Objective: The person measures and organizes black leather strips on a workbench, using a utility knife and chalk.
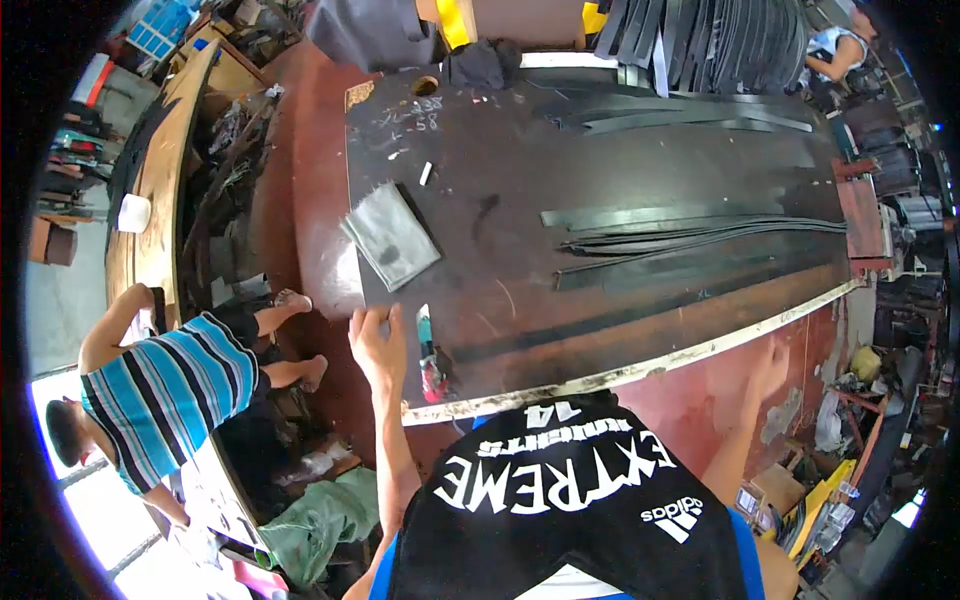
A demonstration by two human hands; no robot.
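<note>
My left hand point(378, 350) is raised at the table's left edge, its fingers loosely bent and apart, with nothing visible in them. Just right of it lies a utility knife point(428, 350) with a teal body and a red-wrapped end. Beyond that hand is a folded grey cloth point(392, 240) on the dark tabletop point(500, 150). My right hand point(770, 370) hangs beside the near edge at the right, blurred, its fingers not clear. Long black strips point(700, 235) lie on the tabletop, their right ends nearest that hand.
A pile of black strips point(710, 45) hangs over the far edge. White chalk point(426, 173) and a tape roll point(425, 87) lie at the left. A person in a striped shirt point(175, 385) works at a wooden bench point(165, 180); another person point(838, 52) sits far right.
</note>
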